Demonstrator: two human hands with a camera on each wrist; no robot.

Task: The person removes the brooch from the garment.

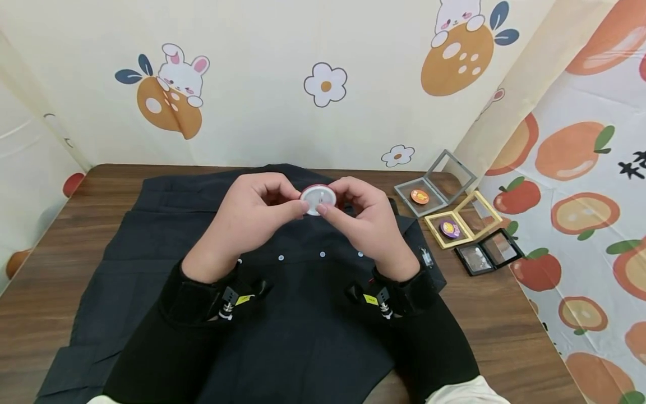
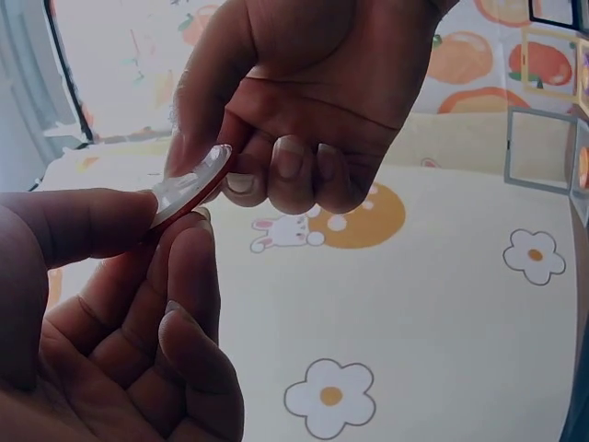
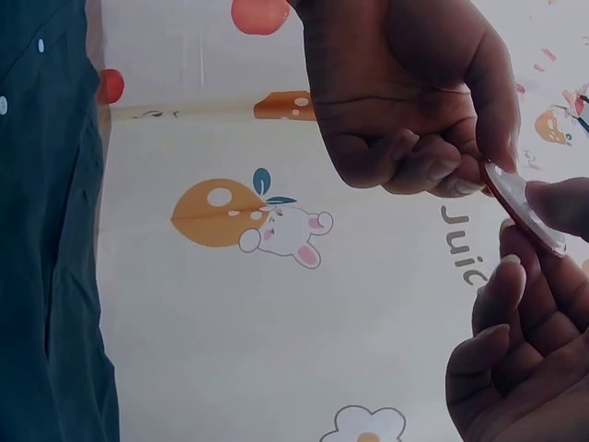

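Observation:
A round button badge (image 1: 318,199) with a white back and a red rim is held up between both hands, above a dark garment (image 1: 303,314). Its back faces me; a thin pin seems to run across it. On one side my left hand (image 1: 249,221) pinches the edge between thumb and fingers. My right hand (image 1: 364,219) pinches the opposite edge, its thumb resting on the back. In the left wrist view the badge (image 2: 191,191) appears nearly edge-on. Small white buttons (image 1: 281,258) line the garment below the hands. The badge's front is hidden.
At the table's right stand three small opened display cases: a grey one (image 1: 411,207) with an orange badge (image 1: 419,196), a gold one (image 1: 433,235) with a purple badge (image 1: 450,229), and a black one (image 1: 466,269). Printed curtains (image 1: 252,112) hang behind the wooden table (image 1: 484,320).

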